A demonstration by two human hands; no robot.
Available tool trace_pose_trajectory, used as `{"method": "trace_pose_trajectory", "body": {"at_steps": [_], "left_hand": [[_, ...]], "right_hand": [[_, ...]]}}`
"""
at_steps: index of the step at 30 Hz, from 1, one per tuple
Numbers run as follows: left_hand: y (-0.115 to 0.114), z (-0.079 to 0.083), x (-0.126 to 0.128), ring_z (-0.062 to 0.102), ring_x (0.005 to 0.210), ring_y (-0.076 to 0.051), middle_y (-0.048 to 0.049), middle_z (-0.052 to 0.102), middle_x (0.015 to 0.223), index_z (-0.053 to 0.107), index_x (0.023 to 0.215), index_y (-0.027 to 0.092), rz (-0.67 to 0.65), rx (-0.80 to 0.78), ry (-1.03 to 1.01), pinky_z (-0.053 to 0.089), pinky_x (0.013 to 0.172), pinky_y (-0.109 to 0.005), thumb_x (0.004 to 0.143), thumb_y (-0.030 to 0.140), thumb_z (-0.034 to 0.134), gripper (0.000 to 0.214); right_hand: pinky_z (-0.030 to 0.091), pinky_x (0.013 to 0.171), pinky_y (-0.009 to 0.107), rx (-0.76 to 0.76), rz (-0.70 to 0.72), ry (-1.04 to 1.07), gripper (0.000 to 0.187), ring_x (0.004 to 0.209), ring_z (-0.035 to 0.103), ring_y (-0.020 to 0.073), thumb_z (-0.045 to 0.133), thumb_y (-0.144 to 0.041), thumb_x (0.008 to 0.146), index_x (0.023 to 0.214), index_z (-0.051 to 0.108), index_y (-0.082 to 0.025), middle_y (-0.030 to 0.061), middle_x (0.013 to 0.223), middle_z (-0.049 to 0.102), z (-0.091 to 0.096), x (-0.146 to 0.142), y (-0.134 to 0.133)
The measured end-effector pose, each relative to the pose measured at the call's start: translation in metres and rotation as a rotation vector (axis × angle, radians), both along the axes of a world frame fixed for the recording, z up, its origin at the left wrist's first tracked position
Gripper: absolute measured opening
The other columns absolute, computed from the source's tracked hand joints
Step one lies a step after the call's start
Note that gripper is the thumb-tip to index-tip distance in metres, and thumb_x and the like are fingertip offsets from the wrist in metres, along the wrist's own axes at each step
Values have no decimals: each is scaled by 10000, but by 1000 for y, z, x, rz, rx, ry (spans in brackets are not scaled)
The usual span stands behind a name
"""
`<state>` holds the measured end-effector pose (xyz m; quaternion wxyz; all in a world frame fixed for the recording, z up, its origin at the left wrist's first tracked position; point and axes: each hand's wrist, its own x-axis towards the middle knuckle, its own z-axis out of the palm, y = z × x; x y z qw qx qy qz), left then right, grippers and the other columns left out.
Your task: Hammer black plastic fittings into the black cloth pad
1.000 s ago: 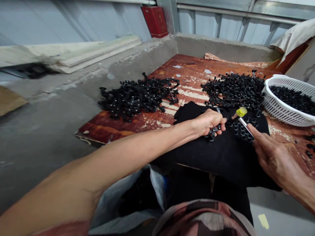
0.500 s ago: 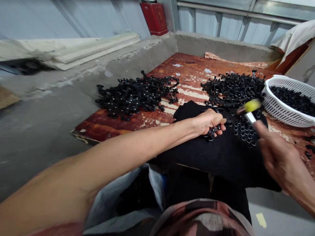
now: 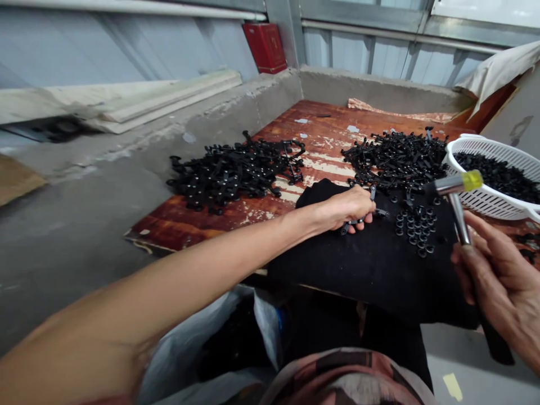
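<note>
My left hand [image 3: 354,207] is closed around small black linked parts [image 3: 351,226], whose ends stick out between and below the fingers. It is over a black cloth [image 3: 350,270] at the front of the table. My right hand [image 3: 498,275] grips the handle of a hammer [image 3: 458,216], held up at the right with its head raised above the cloth. The hammer head has a yellow face on one end and a dark one on the other. Between the hands, several small round black pieces [image 3: 415,228] lie in rows on the cloth.
A heap of black linked parts [image 3: 236,169] lies on the worn red table [image 3: 160,222] at left. Another black heap [image 3: 396,160] is behind the cloth. A white basket [image 3: 481,194] of small black pieces stands at right. A concrete ledge [image 3: 236,118] borders the table's left and back.
The hammer has moved right and its head now points the yellow end to the right. My left hand has shifted slightly left, with linked parts now showing above its fingers.
</note>
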<state>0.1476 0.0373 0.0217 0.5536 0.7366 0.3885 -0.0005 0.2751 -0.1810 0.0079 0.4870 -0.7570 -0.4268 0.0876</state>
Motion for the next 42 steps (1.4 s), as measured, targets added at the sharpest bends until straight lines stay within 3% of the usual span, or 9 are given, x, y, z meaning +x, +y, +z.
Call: {"method": "trace_pose_trajectory", "body": {"at_steps": [5,8,12,16,23,32,42], "left_hand": [[13,10,-4,440,507,-94,14,598,659,513,774,174,-297,457,9,295,486,-242,748,84,523,94],[19,14,3,473,579,-113,13,592,685,485,763,183,-386,591,-3,299,528,-247,713,39,487,151],[17,15,12,430,578,-122,13,476,627,388,654,197,-486,706,-16,282,548,-269,825,126,423,188],[12,10,19,409,559,-121,9,433,610,356,650,203,-494,858,-18,301,585,-284,942,247,313,299],[22,-11,29,483,578,-145,-2,534,650,521,891,204,-490,956,0,362,609,-281,946,320,341,221],[23,-4,33,460,584,-135,-3,512,654,454,740,198,-475,886,39,317,617,-284,944,293,318,263],[26,-6,37,451,597,-139,-5,519,685,460,741,189,-506,914,34,295,619,-296,939,271,313,260]], "right_hand": [[398,305,215,34,-78,320,595,427,457,104,693,-476,806,1365,573,-311,-22,727,562,-15,-7,-20],[416,324,217,24,-139,451,628,466,478,114,724,-492,777,1359,569,-316,-16,741,580,-21,-5,-25],[396,305,214,62,-107,550,665,465,445,112,727,-503,769,1383,536,-335,-31,730,548,-25,-1,-24],[390,288,214,57,-118,539,702,448,441,108,724,-529,760,1398,520,-320,-34,722,532,-30,2,-23],[384,278,221,76,-130,604,710,440,429,112,735,-531,749,1389,519,-313,-34,704,519,-32,3,-25],[379,278,211,106,-112,622,644,431,433,112,730,-491,776,1364,532,-319,-37,685,535,-32,3,-24],[378,271,205,112,-102,639,625,421,431,110,729,-472,782,1361,536,-337,-44,672,528,-33,6,-25]]}}
